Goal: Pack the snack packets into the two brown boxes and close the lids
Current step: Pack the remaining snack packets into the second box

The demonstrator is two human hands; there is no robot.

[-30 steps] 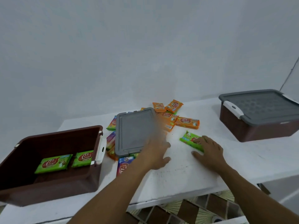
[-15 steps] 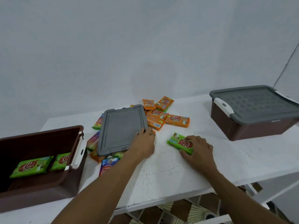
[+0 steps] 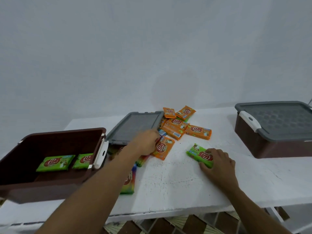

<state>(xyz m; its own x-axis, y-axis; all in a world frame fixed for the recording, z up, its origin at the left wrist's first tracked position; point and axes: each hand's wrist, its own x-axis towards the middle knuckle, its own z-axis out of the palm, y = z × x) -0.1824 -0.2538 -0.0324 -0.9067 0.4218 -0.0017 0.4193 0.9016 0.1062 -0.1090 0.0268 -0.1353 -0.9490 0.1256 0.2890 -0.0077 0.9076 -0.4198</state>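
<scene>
The right hand has its fingers grasping a green packet on the bench, at 4 o'clock of the orange pile. The left hand is blurred at the 5 o'clock corner of the grey lid; I cannot tell its grip.

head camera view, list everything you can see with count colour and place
open box: one, brown, left of table, no lid on
boxed packets: two, green, flat on the open box's floor
loose lid: one, grey, table centre, resting on some packets
closed box: one, brown with grey lid, right of table
orange packets: at least five, orange, piled right of the loose lid
green packet: one, green, centre-right of table
rainbow packet: one, multicoloured, beside the left forearm
table: one, white
left hand: blurred, at the loose lid's near right corner
right hand: grips the green packet's end
</scene>
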